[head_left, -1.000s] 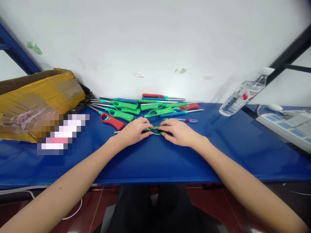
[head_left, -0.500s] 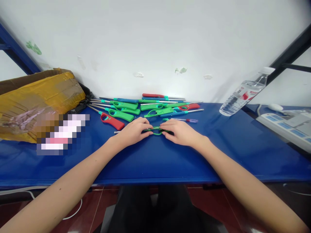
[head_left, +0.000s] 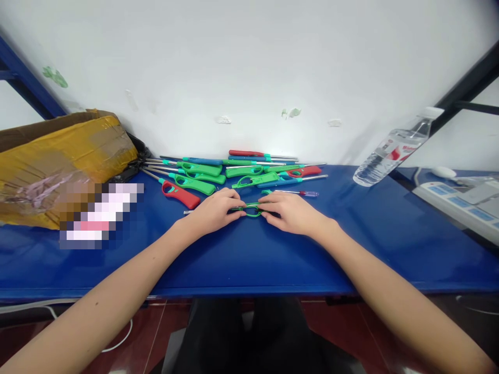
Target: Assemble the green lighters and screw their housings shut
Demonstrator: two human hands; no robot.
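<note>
A green long-nosed lighter lies on the blue table between my two hands. My left hand grips its left part with fingers curled, and my right hand grips its right part the same way. The metal tip of the lighter sticks out to the left of my left hand. Just behind my hands lies a heap of several lighters with green, blue and red handles. A small screwdriver with a red handle rests beside my right hand.
A taped cardboard box lies at the left. A clear water bottle leans against the white wall at the right. A white power strip sits at the far right. The table's front edge runs near the bottom.
</note>
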